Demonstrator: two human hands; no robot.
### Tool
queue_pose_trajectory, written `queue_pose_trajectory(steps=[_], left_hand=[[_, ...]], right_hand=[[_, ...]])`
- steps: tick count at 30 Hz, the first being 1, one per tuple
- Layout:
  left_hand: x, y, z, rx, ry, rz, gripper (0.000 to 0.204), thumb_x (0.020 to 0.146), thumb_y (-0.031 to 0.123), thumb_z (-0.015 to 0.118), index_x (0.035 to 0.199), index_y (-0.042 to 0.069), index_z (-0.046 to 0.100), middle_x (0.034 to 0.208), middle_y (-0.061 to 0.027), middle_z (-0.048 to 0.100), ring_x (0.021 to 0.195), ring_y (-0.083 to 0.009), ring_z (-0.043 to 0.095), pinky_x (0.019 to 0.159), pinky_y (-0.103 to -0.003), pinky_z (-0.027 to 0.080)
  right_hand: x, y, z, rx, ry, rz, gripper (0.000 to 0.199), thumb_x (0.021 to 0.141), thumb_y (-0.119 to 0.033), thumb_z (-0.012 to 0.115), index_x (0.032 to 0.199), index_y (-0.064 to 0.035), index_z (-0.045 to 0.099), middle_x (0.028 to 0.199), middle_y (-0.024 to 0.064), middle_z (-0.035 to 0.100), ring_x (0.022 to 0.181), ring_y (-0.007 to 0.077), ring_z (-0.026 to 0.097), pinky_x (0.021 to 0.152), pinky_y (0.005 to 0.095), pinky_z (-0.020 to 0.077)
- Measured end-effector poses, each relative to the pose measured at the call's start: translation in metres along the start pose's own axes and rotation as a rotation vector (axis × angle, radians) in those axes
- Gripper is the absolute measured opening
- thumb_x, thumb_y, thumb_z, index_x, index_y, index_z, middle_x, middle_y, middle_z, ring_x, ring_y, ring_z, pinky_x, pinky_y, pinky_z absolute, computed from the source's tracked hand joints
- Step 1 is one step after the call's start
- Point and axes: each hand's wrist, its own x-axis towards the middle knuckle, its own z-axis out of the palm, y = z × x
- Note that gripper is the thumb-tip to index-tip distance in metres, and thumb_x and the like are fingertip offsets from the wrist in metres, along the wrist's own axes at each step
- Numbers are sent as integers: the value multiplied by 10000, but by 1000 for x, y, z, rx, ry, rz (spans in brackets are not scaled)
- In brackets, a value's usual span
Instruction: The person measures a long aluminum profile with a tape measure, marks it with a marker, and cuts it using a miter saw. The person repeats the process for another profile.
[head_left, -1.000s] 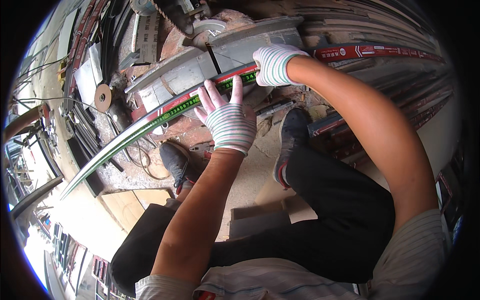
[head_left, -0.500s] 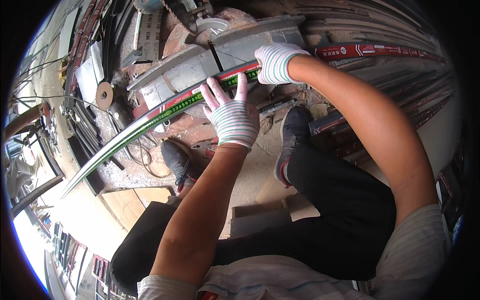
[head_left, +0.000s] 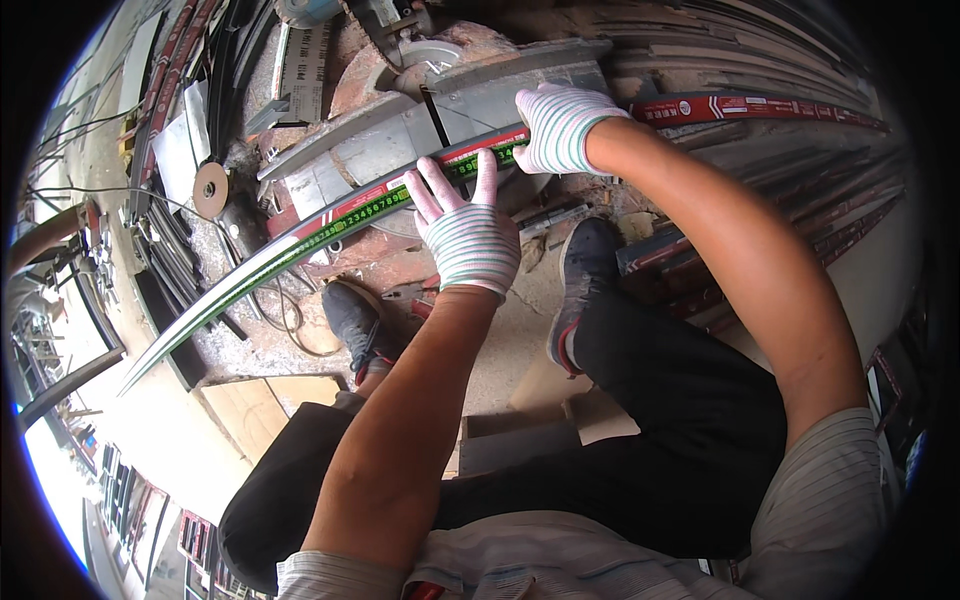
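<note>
A long profile strip with red printed film runs from the right across the grey metal base of a mitre saw and off to the lower left. Along its near edge lies a green tape measure blade with dark numerals. My left hand, in a striped knit glove, has its fingers spread, their tips resting on the tape and strip. Farther right, my right hand, gloved alike, is closed round the strip, at the tape's right end. What lies inside that grip is hidden.
The saw's upper part stands beyond the strip. An angle grinder with a brown disc lies at left by cables and black strips. Long profiles are stacked at back right. Red-handled pliers lie near my shoes.
My right hand has shifted slightly right along the strip, and the strip's printed film moved a little with it. My left hand stays nearly in place. The saw blade at the top shows less.
</note>
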Motion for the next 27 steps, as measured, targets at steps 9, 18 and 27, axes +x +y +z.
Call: queue_pose_trajectory(steps=[9,18,27], left_hand=[[0,-1,3,2,37,29,853,735,174,715,1541,248,448,1548,-456,226,1427,-665,217,1160,-663,307],[-1,2,1,-9,48,33,848,730,157,722,1532,242,460,1539,-456,240,1418,-671,228,1156,-662,317],[0,-1,6,-8,42,33,856,762,188,721,1561,273,427,1582,-426,206,1457,-637,193,1134,-681,317]], right_hand=[[-7,39,12,144,485,5,502,900,-463,714,1165,-39,661,1186,218,674,1097,369,666,964,445,534],[-43,95,72,455,496,183,246,929,-300,632,931,-62,692,885,179,734,823,356,710,795,427,561],[-46,58,130,234,-170,28,384,931,-362,600,1084,-42,748,1031,233,735,994,392,718,908,452,563]])
